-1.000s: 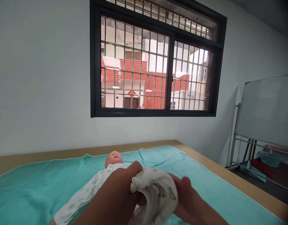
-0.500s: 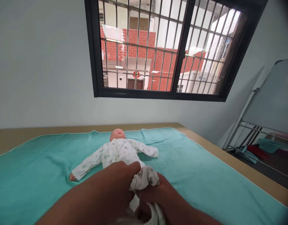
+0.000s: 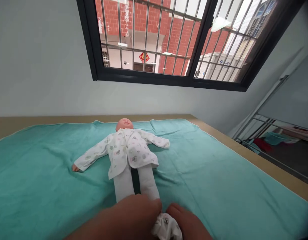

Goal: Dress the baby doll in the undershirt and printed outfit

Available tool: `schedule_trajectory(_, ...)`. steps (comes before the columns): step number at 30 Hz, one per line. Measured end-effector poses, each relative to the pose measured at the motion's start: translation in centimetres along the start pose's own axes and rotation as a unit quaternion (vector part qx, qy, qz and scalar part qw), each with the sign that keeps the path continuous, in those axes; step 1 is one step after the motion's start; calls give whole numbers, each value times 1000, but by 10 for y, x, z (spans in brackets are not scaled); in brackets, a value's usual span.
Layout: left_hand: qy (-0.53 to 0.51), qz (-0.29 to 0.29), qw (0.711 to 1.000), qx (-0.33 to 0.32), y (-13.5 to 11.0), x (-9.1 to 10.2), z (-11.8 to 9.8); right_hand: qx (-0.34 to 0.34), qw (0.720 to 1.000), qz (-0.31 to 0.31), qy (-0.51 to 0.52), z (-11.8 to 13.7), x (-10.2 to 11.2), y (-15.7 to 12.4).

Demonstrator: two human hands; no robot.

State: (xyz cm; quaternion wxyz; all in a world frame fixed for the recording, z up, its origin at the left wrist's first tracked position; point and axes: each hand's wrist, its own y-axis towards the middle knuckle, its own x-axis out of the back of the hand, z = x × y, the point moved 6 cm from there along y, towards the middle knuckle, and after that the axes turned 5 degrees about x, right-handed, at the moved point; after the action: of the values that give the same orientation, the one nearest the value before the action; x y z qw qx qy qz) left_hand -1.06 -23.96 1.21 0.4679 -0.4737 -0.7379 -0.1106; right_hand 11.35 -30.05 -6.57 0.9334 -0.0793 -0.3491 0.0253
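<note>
A baby doll [image 3: 124, 124] lies on its back in a white printed jacket [image 3: 140, 151], arms spread, head towards the wall. Its white legs [image 3: 147, 181] point at me, and my hands hide the feet. At the bottom middle, my left hand [image 3: 136, 216] is closed on a bunched white baby garment [image 3: 167, 228] with small printed figures. My right hand [image 3: 190, 221] grips the other side of this garment, thumb close to the left one. The garment's lower part is out of view, so its exact shape cannot be made out.
A turquoise blanket [image 3: 56, 156] covers most of the wooden-edged table [image 3: 214, 131]. Behind it stand a white wall and a barred, dark-framed window [image 3: 148, 78]. On the right is a whiteboard stand [image 3: 261, 103] with cloths on its lower shelf.
The view has tilted down, so the doll's legs now show. Both hands, still on the garment, sit lower in the picture, and less of the garment is visible.
</note>
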Motion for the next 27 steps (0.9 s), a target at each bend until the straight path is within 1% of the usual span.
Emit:
schedule_trajectory(2, 13, -17, 1000, -11, -2, 1, 0, 0, 1000, 1, 22, 8, 1, -3)
schedule_trajectory(4, 31, -4, 999, -36, -5, -1, 2, -7, 995, 7, 96, 13, 0, -7)
schedule_trajectory(6, 35, 15, 997, -64, -9, -3, 4, -18, 985, 25, 171, 16, -2, -10)
schedule_trajectory(9, -10, 21, 996, -90, -12, 0, 4, -23, 973, 44, 227, 18, 0, -15)
schedule_trajectory(12, -71, 12, 991, -115, -12, 2, 2, -8, 968, 36, 247, 24, 10, -18)
schedule_trajectory(14, -106, -4, 985, -133, -10, 0, 2, 3, 964, 35, 264, 28, 18, -17)
schedule_trajectory(17, -145, -33, 978, -147, -7, -4, 5, 38, 958, 66, 277, 30, 26, -14)
schedule_trajectory(20, -167, -37, 975, -143, -4, -8, 6, 104, 966, 85, 222, 28, 35, -8)
schedule_trajectory(22, -192, -32, 971, -140, -3, -8, 5, 141, 968, 69, 194, 27, 43, -5)
schedule_trajectory(23, -210, -31, 968, -137, -3, -8, 4, 150, 967, 62, 198, 27, 46, -3)
schedule_trajectory(25, -245, -28, 960, -135, -3, -6, 4, 145, 961, 59, 230, 25, 49, 2)
schedule_trajectory(27, -281, -15, 951, -130, -3, -7, 5, 123, 952, 69, 273, 22, 49, 9)
